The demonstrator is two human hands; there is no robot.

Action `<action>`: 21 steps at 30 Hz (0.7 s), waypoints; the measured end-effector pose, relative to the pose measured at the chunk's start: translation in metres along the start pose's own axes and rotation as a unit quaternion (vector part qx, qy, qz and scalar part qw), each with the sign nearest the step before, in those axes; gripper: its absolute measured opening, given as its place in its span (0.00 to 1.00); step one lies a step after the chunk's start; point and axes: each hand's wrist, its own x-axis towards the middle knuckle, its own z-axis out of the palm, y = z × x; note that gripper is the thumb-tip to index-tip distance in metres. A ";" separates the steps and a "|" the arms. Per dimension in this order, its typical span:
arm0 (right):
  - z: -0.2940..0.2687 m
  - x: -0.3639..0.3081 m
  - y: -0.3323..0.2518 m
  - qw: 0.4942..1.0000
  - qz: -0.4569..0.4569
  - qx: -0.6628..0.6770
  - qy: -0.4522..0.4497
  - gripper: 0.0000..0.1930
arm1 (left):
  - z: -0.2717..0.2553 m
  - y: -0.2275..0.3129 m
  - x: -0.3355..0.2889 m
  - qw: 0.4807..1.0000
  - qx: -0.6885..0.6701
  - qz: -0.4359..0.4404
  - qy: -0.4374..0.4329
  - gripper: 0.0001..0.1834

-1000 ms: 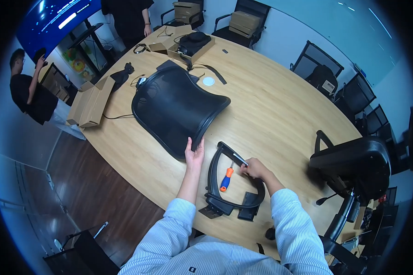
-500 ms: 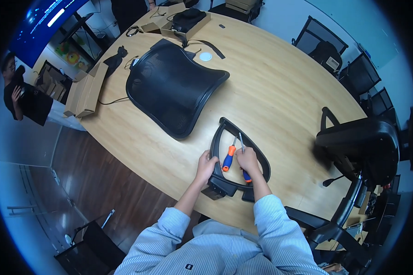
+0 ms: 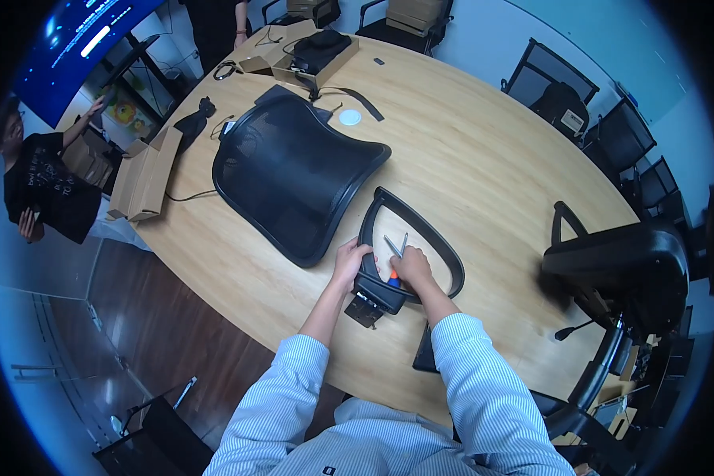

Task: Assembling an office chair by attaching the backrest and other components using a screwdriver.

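Where the right hand (image 3: 410, 266) works: its grip is curled tightly around at least one screwdriver (image 3: 393, 280), an orange-and-blue handle showing just under the fingers; two metal shafts (image 3: 392, 245) poke out ahead in a narrow V, and whether both tools are clasped, nobody can tell from here.
Left hand (image 3: 347, 263): thumb over the near-left rail, fingers tucked behind, and it has firm hold of the black loop frame (image 3: 434, 228).
Loop frame: right between the two hands, over the near part of the worktop (image 3: 492, 198), its rail curving around the shafts, a dark flat plate (image 3: 362, 309) at its near end.
By the right sleeve (image 3: 462, 341): a dark flat piece (image 3: 425, 349), partly hidden.
Mesh chair back (image 3: 293, 174): big, black, curved, lying just ahead and left of the loop.
Further up the worktop: a white disc (image 3: 350, 117), a black strap (image 3: 362, 102), then a cardboard box (image 3: 339, 66) with black things inside.
Left edge: a long cardboard box (image 3: 144, 181), a person in a black shirt (image 3: 51, 186) beyond it.
Far right: a bulky black chair seat (image 3: 619, 262), well apart from both hands.
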 end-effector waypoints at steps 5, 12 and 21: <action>-0.006 0.035 -0.014 0.999 0.019 0.011 -0.027 0.17 | -0.001 0.023 0.031 1.000 0.014 0.000 -0.014 0.08; -0.011 0.070 -0.020 0.999 -0.019 0.000 0.036 0.17 | -0.003 0.036 0.056 0.999 0.038 -0.020 -0.029 0.09; 0.014 0.088 -0.012 0.986 -0.097 0.106 0.083 0.22 | -0.012 0.037 0.052 0.995 -0.002 -0.096 -0.010 0.11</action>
